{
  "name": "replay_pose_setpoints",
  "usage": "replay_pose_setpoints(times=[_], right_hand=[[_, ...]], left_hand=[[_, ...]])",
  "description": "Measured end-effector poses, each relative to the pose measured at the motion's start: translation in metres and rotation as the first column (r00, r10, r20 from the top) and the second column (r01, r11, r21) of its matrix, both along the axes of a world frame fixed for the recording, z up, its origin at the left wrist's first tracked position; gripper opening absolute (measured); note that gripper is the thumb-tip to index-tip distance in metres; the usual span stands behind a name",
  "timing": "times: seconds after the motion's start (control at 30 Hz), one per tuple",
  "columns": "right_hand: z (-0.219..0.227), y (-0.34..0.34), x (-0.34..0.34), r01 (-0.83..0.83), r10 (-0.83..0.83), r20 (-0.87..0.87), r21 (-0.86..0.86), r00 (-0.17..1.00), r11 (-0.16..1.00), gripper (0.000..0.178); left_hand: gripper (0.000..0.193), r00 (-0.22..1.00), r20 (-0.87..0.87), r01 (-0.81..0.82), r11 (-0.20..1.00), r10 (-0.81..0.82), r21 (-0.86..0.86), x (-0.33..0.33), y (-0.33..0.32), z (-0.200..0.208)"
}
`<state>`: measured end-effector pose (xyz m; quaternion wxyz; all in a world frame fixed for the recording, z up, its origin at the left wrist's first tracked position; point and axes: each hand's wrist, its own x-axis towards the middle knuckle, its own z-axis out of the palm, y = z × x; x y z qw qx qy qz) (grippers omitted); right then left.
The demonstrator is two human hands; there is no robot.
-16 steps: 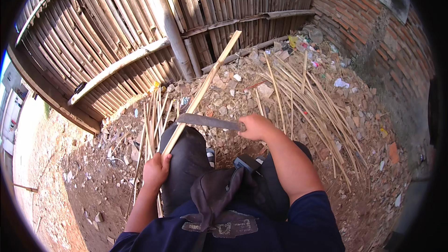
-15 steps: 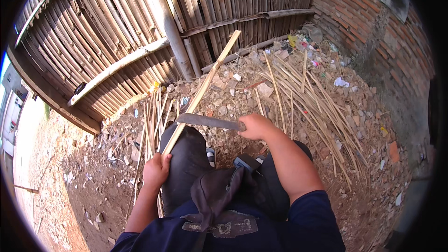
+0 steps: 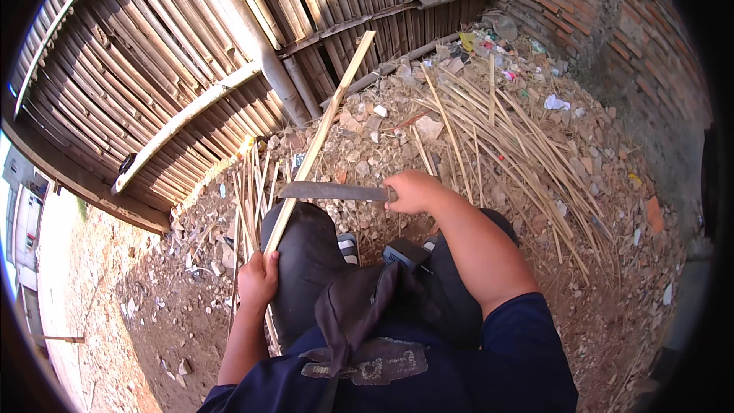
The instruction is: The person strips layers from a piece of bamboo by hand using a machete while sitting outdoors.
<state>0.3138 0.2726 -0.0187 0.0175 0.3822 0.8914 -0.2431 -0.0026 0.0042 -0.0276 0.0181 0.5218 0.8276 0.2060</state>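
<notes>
A long, pale bamboo strip (image 3: 325,126) slants up and away from my left knee toward the bamboo fence. Near its lower end, beside my left thigh, my left hand (image 3: 258,275) is closed around it. My right hand (image 3: 414,192) grips the handle of a machete (image 3: 336,191) in front of my knees. The machete's dark, broad blade points left, and its tip end lies across the strip just above the left knee. Whether the edge bites into the bamboo cannot be made out.
Many thin bamboo strips (image 3: 527,157) lie heaped on the rubble to the right. Another bundle of strips (image 3: 248,183) rests left of my left leg. A bamboo fence (image 3: 183,53) stands ahead, with a brick wall (image 3: 566,8) at the far right. A small dark box (image 3: 407,254) is between my legs.
The machete has turned from a slight downward slant to nearly level, its handle end rising as my right hand shifts up and slightly left. My left hand keeps its hold. The view has tilted a little.
</notes>
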Motion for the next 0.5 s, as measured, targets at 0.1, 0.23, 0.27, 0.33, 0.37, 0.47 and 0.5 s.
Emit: replay_pose_setpoints(times=[0.1,0.23,0.27,0.33,0.37,0.47,0.5], right_hand=[[-0.0026,0.001,-0.0002,-0.008,0.008,-0.003,0.001,1.0,1.0,0.036],[-0.0045,0.0018,-0.0005,-0.001,0.001,-0.014,-0.007,1.0,1.0,0.037],[-0.0016,0.0011,-0.0007,-0.006,0.006,-0.005,-0.014,1.0,1.0,0.037],[-0.0007,0.0011,-0.0016,-0.012,0.012,0.005,-0.022,1.0,1.0,0.038],[-0.0016,0.0013,-0.0013,-0.013,0.013,0.004,-0.019,1.0,1.0,0.038],[-0.0042,0.002,-0.0009,-0.017,0.017,0.0,-0.012,1.0,1.0,0.038],[-0.0046,0.0021,-0.0011,-0.019,0.019,-0.004,-0.008,1.0,1.0,0.038]], left_hand=[[0.051,1.0,0.009,-0.001,1.0,0.001,0.004,0.0003,0.0004,0.0001],[0.051,1.0,0.017,0.007,1.0,-0.008,0.012,-0.0004,0.0001,-0.0002],[0.051,1.0,0.014,0.01,1.0,-0.01,0.008,0.0,0.0,0.0008],[0.051,1.0,0.011,0.011,1.0,-0.011,0.003,-0.0004,-0.0004,0.001],[0.051,1.0,0.007,0.014,1.0,-0.014,0.006,-0.0005,-0.0002,0.0],[0.051,1.0,0.0,0.021,1.0,-0.021,0.016,-0.0006,0.0001,-0.0011],[0.051,1.0,-0.004,0.025,0.999,-0.025,0.024,-0.0007,0.0003,-0.0012]])
